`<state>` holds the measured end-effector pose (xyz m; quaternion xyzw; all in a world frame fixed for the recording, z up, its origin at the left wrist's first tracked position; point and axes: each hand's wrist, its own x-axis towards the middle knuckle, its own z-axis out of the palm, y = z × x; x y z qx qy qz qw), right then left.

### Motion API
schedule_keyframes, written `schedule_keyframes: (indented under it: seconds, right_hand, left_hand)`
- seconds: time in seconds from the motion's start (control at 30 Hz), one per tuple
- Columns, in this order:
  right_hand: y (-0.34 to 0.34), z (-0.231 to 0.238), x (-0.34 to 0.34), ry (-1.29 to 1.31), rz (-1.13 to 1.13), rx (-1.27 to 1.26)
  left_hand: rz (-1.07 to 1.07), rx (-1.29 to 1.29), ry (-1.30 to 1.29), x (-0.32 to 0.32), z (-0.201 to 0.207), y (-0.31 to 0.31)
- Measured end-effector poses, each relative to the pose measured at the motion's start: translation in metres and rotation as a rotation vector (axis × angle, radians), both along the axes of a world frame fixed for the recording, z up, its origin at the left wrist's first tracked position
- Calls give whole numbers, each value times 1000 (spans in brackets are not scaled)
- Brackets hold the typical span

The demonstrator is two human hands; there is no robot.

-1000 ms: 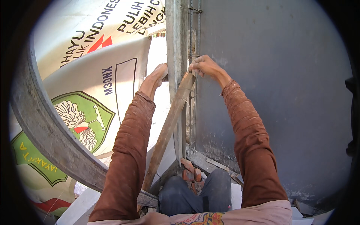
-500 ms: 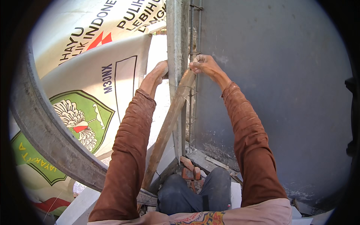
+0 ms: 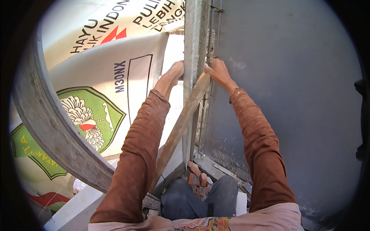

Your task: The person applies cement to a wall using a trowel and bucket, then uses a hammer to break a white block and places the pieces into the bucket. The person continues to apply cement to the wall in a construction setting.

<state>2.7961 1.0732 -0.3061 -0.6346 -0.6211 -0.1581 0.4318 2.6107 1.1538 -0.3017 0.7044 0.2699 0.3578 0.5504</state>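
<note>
A grey upright post stands before me, with steel reinforcing bars along its right side. At the post's left edge is my left hand; its fingers pass out of sight behind the post. My right hand is closed beside the bars, close to the top of a slanting wooden batten. Its thumb and fingers are pressed together; whatever they hold is hidden or too small to name. Thin wire crosses the batten's upper part and the post.
A wide grey wall fills the right side. Printed banners hang at the left, behind a curved grey beam. Broken bricks lie below by my knees.
The view has shifted, so the post and banners sit farther right in the picture. My right hand has turned slightly at the bars; the left stays against the post.
</note>
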Motion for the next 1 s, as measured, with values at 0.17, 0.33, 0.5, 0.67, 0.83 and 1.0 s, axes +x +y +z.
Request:
schedule_keyframes:
  seconds: [0.17, 0.33, 0.5, 0.67, 0.83, 1.0]
  right_hand:
    - [14, 5, -3, 69, -152, -77]
    - [13, 11, -6, 88, -233, -88]
    - [8, 16, -17, 99, -274, -159]
    - [5, 18, -22, 144, -296, -200]
    - [6, 20, -18, 277, -270, -347]
    - [4, 33, -18, 342, -262, -435]
  left_hand:
    - [49, -44, -78, 2, -5, -3]
    - [260, -25, -189, -4, -9, -16]
    - [718, 445, -568, -34, -38, -98]
    - [392, 784, -413, -73, -112, -216]
    - [107, 487, -18, -80, -149, -284]
    - [-73, 363, 327, -124, -125, -328]
